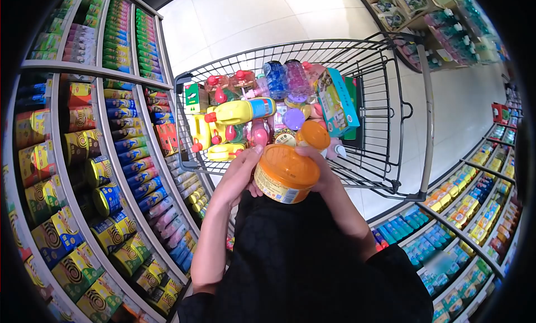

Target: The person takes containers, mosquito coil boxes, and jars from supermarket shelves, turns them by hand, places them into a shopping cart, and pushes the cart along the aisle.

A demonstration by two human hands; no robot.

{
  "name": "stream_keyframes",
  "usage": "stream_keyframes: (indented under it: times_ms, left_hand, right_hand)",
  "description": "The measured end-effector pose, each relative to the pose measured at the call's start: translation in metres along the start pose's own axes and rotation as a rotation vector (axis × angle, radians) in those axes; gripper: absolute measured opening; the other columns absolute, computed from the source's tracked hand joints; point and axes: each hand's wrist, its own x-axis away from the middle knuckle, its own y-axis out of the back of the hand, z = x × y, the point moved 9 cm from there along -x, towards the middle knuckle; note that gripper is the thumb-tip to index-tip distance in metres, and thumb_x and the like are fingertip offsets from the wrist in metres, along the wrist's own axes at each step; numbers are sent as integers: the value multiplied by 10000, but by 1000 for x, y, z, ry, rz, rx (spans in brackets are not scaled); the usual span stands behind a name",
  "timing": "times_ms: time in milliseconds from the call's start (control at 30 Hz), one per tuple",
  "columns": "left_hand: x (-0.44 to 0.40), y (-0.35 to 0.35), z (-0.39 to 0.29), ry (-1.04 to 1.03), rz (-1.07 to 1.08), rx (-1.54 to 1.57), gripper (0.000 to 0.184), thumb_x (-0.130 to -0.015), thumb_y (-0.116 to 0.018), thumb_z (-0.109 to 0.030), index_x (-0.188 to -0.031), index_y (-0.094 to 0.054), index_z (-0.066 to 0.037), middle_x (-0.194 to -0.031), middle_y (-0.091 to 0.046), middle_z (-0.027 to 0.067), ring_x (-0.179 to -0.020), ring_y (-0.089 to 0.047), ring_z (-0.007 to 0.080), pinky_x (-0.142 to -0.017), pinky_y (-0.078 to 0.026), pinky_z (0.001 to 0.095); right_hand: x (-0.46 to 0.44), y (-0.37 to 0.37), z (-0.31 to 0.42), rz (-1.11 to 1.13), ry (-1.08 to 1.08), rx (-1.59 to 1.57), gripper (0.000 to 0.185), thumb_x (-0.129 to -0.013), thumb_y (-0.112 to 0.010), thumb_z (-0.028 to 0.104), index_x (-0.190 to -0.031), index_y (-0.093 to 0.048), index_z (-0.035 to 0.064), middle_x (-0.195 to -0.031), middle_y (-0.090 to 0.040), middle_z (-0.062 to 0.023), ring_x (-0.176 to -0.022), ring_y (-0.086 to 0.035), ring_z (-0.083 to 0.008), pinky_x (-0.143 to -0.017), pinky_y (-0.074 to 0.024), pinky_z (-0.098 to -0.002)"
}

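Pressing in from both sides, my left grip (237,175) and right grip (324,169) are closed around an orange-lidded tub (286,178). The left thumb lies by the lid's edge while other fingers curl under the tub's lower side; the right holds the opposite side, its far fingers hidden from me. A two-sided hold seems sensible for something this round and wide, since it probably steadies the tub and leaves the printed label and barcode uncovered, facing me.

The tub is in front of my body, overlapping the near side of the shopping cart (181,80) in my view. Just past it sits a second orange-lidded tub (314,134), beside a purple lid (294,119). A yellow bottle (245,111) with a red cap lies on its side across other goods, perhaps because little room is left to stand it. Beyond are a blue bottle (274,80) and a purple bottle (298,82), close together, and a teal box (338,102) leans towards the handle end.

Outside the cart, spiral-printed boxes (89,271) fill the shelves on my left, lined up in rows, presumably so their fronts show.
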Motion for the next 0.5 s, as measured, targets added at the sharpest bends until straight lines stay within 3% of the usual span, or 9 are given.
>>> stream_keyframes:
  times_ms: [100,167,200,233,333,500]
  left_hand:
    - [3,-4,-3,2,69,9,468,-950,-531,-371,-1238,-513,-2,-861,-632,53,-623,-623,106,-477,-515,210]
    - [-6,-2,15,-12,145,95,480,-934,-573,-312,-1294,-478,-9,-968,-653,82,-692,-653,124,-526,-544,224]
    - [-6,-5,20,-7,165,97,480,-934,-573,-312,-1294,-478,-9,-968,-653,82,-692,-653,124,-526,-544,224]
    - [-6,-1,20,-28,107,130,489,-930,-585,-289,-1312,-461,-12,-1008,-651,93,-730,-661,136,-547,-550,234]
    - [-13,-4,16,-67,7,136,515,-922,-603,-255,-1343,-429,-14,-1069,-645,110,-805,-670,156,-578,-559,251]
    - [-25,-6,8,-69,-98,140,513,-964,-528,-302,-1373,-406,-18,-1142,-614,142,-911,-656,198,-740,-538,301]
  right_hand:
    - [1,2,4,-3,43,81,492,-949,-475,325,-1291,-473,-28,-1223,-595,-134,-1122,-589,-205,-967,-462,-332]
    - [4,17,11,-177,102,309,476,-970,-465,332,-1275,-484,-34,-1201,-602,-120,-1082,-606,-192,-952,-471,-336]
    - [10,16,15,-236,115,328,460,-984,-461,329,-1286,-468,-18,-1167,-610,-109,-1055,-615,-195,-862,-524,-348]
    - [18,13,19,-251,122,328,460,-984,-461,329,-1286,-468,-18,-1167,-610,-109,-1055,-615,-195,-862,-524,-348]
    - [37,19,23,-325,70,446,460,-965,-506,298,-1327,-421,27,-1118,-614,-105,-952,-652,-223,-666,-576,-341]
    - [37,60,44,-469,232,316,459,-958,-486,271,-1332,-400,19,-1172,-584,-139,-903,-673,-238,-694,-593,-343]
